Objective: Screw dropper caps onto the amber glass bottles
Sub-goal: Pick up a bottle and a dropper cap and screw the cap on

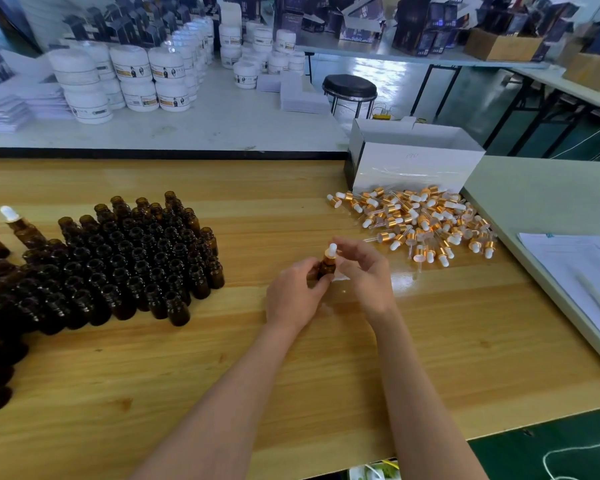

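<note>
Holding one amber bottle (326, 267) upright, we curl our left hand (293, 294) round its body, well in front of the white box (413, 164) and a little to its left; whether its base touches the tabletop (257, 375) we cannot tell; our right hand (364, 275) closes thumb and fingertips on the dropper cap (332, 250) seated on the bottle's neck, its white bulb standing up between the two hands; a loose pile of dropper caps (423, 220), gold collars and white bulbs with glass pipettes, lies directly in front of the white box, touching its near wall; far to the left of the box, a dense block of open bottles (129, 261) stands upright in rows; farther left again, a capped bottle (14, 223) stands at the block's edge; to the right of the box and nearer us, a sheaf of papers (582, 271) lies on a paler surface; behind the box and to its left, white jars (136, 74) are stacked on another table; a black stool (349, 88) stands just behind the box.
</note>
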